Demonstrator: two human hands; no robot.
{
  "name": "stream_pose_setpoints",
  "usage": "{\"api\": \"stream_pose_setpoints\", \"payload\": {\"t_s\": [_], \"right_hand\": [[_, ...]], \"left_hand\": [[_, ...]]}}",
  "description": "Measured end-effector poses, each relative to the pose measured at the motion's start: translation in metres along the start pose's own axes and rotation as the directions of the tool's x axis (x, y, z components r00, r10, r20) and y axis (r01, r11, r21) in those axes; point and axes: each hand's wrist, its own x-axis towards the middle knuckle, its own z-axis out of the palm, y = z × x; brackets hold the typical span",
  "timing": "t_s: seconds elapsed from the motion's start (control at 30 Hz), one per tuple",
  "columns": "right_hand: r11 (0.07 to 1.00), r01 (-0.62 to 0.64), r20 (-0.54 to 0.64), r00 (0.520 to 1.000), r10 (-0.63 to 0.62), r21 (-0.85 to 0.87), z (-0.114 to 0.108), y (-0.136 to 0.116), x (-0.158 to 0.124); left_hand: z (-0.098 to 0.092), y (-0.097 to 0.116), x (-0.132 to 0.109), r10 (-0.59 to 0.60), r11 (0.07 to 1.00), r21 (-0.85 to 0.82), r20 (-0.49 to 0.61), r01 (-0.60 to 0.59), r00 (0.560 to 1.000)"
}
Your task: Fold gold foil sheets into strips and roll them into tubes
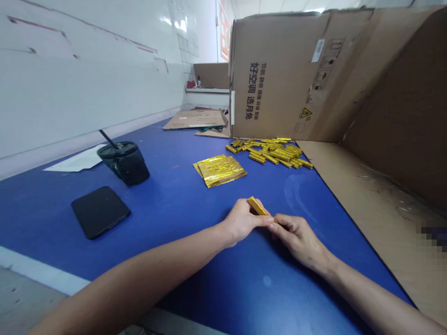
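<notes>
A gold foil roll (256, 205) pinched between two hands.

The narrow, shiny, crinkled roll slanted up above the blue table (174, 265), its lower end gripped where the pressed-together fingers of the left hand (242, 221) met the curled fingers of the right hand (298, 239). Beyond lay a flat stack of gold foil sheets (220, 170) and a heap of similar rolls (268, 152).

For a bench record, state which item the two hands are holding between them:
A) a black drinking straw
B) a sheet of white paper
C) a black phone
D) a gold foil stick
D: the gold foil stick sits pinched between the fingers of the left hand and the right hand.
</notes>
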Motion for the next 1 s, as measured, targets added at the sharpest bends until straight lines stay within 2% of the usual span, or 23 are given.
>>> {"api": "stream_pose_setpoints", "payload": {"t_s": [0.1, 0.27, 0.57, 0.67, 0.77, 0.87, 0.93, 1.0], "right_hand": [[1.0, 0.008, 0.01, 1.0, -0.008, -0.001, 0.0, 0.0, 0.0], [0.999, 0.014, 0.009, 1.0, -0.013, -0.034, -0.001, 0.003, -0.001], [0.998, 0.004, -0.012, 1.0, -0.004, -0.056, -0.001, 0.002, -0.001], [0.993, 0.023, -0.045, 0.999, -0.028, -0.113, -0.001, 0.004, 0.0], [0.97, 0.078, -0.126, 0.986, -0.109, -0.231, -0.002, 0.005, 0.0], [0.941, 0.109, -0.207, 0.961, -0.181, -0.32, -0.004, 0.006, 0.0], [0.944, 0.096, -0.217, 0.961, -0.17, -0.315, -0.006, 0.005, 0.0], [0.966, 0.052, -0.19, 0.976, -0.103, -0.254, -0.007, 0.004, 0.0]], "left_hand": [[-0.003, 0.0, 0.002, 0.003, 0.999, -0.034, -0.01, -0.004, 1.0], [-0.009, 0.0, 0.007, 0.05, 0.996, -0.07, -0.12, -0.059, 0.992], [-0.013, -0.001, 0.01, 0.018, 0.997, -0.069, -0.139, -0.028, 0.99], [-0.016, -0.001, 0.011, 0.006, 1.0, 0.008, -0.132, -0.005, 0.991], [-0.017, 0.001, 0.011, 0.007, 0.988, 0.151, -0.116, 0.011, 0.993], [-0.018, 0.003, 0.012, 0.005, 0.986, 0.168, -0.095, 0.011, 0.995], [-0.018, 0.003, 0.013, -0.011, 0.991, 0.132, -0.101, 0.024, 0.995], [-0.02, 0.002, 0.015, -0.002, 0.991, 0.134, -0.109, 0.017, 0.994]]}}
